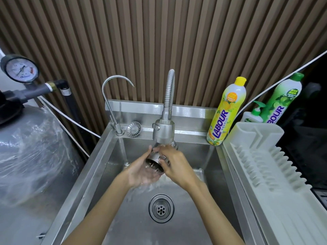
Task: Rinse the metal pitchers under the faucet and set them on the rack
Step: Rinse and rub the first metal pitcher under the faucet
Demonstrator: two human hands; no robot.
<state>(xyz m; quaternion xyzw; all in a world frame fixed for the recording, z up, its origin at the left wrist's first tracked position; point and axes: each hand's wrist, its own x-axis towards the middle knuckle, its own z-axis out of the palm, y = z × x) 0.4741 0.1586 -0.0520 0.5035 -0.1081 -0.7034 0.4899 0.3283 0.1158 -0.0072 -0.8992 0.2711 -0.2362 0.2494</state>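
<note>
A small metal pitcher (154,160) is held tilted right under the flexible faucet's spray head (163,130), with its round base facing me. Water runs over it and spills down into the steel sink (109,156). My left hand (141,171) cups the pitcher from the left and below. My right hand (175,165) grips it from the right, fingers curled round its side and handle. The white plastic drying rack (265,167) lies on the counter to the right of the sink, with nothing on it.
A thin gooseneck tap (113,96) and a loose strainer (133,129) stand at the sink's back left. The drain (161,208) is below my hands. Yellow (226,110) and green (281,98) detergent bottles and a soap pump (253,115) stand behind the rack. A wrapped tank (30,149) with a pressure gauge (20,69) is at left.
</note>
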